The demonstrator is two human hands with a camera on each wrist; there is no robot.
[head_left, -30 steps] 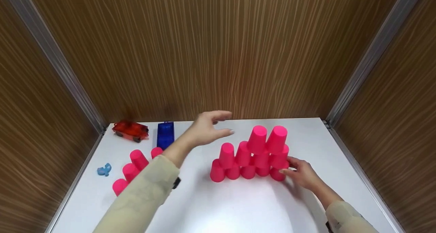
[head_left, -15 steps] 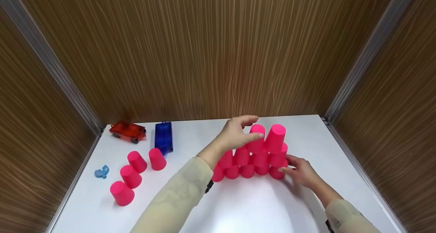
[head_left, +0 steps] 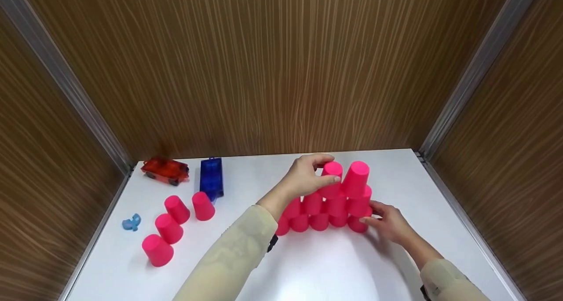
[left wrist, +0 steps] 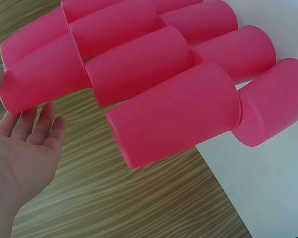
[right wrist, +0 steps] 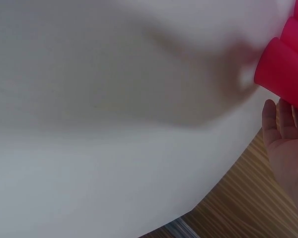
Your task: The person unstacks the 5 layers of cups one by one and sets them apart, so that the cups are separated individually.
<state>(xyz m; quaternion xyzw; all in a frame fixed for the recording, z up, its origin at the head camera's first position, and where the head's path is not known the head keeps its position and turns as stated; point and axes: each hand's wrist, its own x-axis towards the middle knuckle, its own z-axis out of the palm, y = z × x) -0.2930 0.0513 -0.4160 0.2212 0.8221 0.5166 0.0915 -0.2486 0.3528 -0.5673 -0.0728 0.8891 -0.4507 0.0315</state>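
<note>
Upside-down pink cups stand in a stacked wall (head_left: 337, 204) on the white table, several in each of the lower two rows and two on top. My left hand (head_left: 303, 175) holds the left top cup (head_left: 333, 169), thumb in front and fingers behind; in the left wrist view that cup (left wrist: 42, 74) lies between thumb and fingers. Beside it stands the other top cup (head_left: 356, 180). Low on the wall's right end, my right hand (head_left: 391, 224) grips the bottom corner cup (head_left: 357, 224) between thumb and fingers. My left hand and forearm hide part of the wall's left end.
Several loose pink cups (head_left: 169, 228) stand upside down at the left. Behind them are a red toy car (head_left: 166, 170) and a blue toy wagon (head_left: 211, 178). A small blue toy piece (head_left: 132, 222) lies farther left. Wood-grain panels (head_left: 281, 72) enclose the table.
My left hand has moved right from beside the wall to the left top cup and lowered slightly around it. The right hand has stayed at the bottom corner cup.
</note>
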